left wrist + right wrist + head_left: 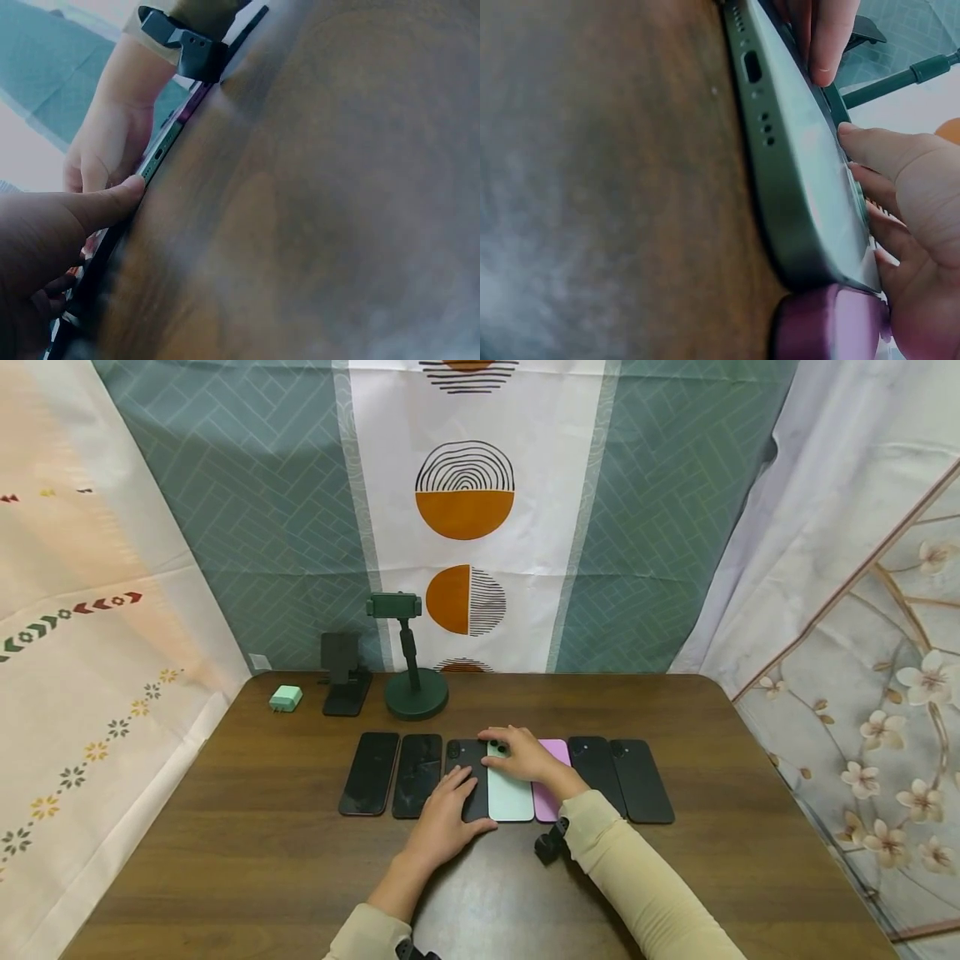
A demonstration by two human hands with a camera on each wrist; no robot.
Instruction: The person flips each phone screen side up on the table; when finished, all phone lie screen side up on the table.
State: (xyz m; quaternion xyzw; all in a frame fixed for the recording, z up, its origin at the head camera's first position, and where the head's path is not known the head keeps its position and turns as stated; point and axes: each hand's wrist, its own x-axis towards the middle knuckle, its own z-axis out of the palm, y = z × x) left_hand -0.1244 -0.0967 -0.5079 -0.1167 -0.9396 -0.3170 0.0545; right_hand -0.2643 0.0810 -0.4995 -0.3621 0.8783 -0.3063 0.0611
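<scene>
A mint green phone (510, 795) lies face down in a row of phones, its bottom port facing me in the right wrist view. My left hand (441, 822) rests on the dark phone (474, 806) just left of it; the left thumb (120, 201) reaches along the bottom edges to the mint one. Over the mint phone's top end lies my right hand (525, 756), fingers at its top edge and thumb (862, 139) near its left side. A pink phone (553, 749) sits against the mint one's right side, partly under my right wrist.
Black phones (369, 774) continue the row on the left, and more dark phones (643, 781) on the right. Behind stand a green phone stand (416, 693), a black phone stand (347, 693) and a mint charger plug (286, 697). Curtains border the brown table (247, 860).
</scene>
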